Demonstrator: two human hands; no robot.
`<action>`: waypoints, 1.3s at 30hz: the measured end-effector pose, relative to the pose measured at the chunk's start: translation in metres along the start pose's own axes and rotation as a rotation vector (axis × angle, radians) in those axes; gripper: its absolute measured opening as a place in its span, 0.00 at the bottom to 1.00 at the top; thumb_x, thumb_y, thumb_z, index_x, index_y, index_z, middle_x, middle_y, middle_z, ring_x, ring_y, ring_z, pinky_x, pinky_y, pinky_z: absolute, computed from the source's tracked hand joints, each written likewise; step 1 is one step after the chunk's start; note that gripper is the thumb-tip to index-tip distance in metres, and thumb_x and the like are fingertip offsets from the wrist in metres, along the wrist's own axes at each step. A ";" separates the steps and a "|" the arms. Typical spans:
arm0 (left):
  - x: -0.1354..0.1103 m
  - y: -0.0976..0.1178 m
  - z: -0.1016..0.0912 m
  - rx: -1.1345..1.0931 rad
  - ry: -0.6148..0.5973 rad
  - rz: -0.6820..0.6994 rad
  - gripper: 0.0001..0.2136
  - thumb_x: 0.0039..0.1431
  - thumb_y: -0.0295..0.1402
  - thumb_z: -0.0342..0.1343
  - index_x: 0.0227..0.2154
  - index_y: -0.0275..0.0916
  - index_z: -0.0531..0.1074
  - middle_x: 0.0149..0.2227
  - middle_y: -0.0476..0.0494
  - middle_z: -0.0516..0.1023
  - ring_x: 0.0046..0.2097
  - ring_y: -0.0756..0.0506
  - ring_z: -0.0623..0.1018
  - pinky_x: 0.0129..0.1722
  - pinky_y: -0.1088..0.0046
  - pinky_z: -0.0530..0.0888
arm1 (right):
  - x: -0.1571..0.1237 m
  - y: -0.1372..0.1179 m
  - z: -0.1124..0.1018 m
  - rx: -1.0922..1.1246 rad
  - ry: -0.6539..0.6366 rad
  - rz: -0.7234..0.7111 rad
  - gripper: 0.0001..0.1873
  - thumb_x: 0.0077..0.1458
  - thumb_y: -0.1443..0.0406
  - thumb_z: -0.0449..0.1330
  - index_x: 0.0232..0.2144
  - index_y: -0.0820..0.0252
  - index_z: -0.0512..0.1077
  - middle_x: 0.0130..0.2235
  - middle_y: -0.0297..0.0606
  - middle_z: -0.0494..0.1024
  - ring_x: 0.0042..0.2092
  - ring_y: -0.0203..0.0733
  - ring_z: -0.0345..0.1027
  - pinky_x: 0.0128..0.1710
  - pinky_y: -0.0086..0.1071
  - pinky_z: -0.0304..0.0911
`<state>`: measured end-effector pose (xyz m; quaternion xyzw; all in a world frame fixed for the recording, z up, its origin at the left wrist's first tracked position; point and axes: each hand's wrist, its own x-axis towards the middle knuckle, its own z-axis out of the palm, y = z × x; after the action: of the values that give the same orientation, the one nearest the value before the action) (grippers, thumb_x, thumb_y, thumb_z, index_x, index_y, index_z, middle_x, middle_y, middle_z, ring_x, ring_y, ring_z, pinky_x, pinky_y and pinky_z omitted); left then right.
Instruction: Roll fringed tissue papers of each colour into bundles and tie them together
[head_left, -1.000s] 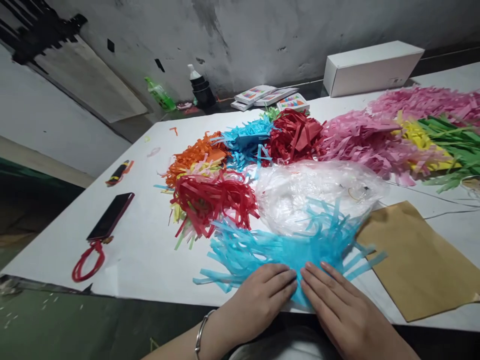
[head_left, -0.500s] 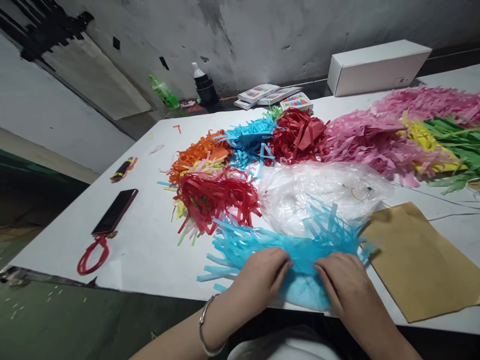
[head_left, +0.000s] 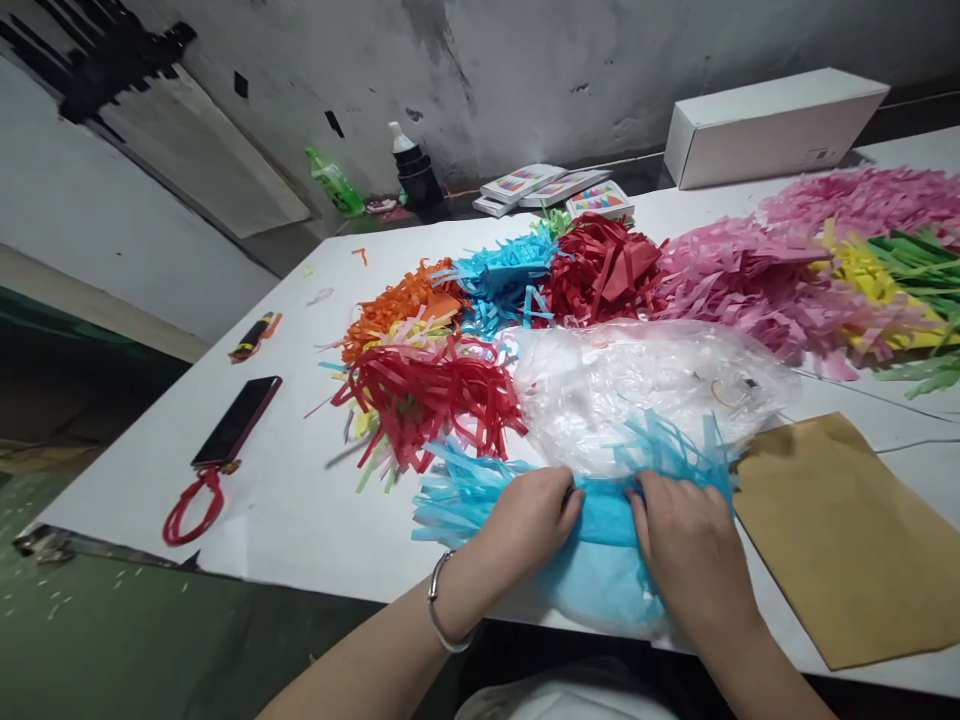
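A sheet of light blue fringed tissue paper lies at the near edge of the white table, its cut strips fanning away from me. My left hand curls its fingers over the paper's left half and grips it. My right hand does the same on the right half, fingertips pressed down into the fold. The paper's uncut edge bulges toward me between the two hands. A silver bangle sits on my left wrist.
Just beyond the blue paper lies a crumpled clear plastic bag, with fringed piles around it: red, orange, blue, pink, yellow and green. A brown envelope lies right. Phone with red cord left. White box far back.
My hands went from lying flat with fingers stretched on the blue paper to curled and gripping it. They moved forward and the fringe bunched up toward the plastic bag.
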<state>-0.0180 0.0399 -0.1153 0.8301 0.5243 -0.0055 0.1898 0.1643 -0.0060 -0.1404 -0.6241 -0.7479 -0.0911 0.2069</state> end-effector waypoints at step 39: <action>-0.045 -0.005 0.011 -0.074 0.280 0.187 0.09 0.67 0.29 0.50 0.32 0.38 0.73 0.41 0.43 0.76 0.44 0.42 0.71 0.51 0.53 0.63 | -0.016 -0.005 -0.006 0.262 0.000 -0.106 0.19 0.69 0.67 0.47 0.26 0.58 0.71 0.33 0.40 0.76 0.40 0.45 0.67 0.51 0.45 0.51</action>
<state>-0.0404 -0.0005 -0.1173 0.8605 0.4658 0.1471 0.1449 0.1623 -0.0238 -0.1412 -0.5512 -0.7854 -0.0035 0.2815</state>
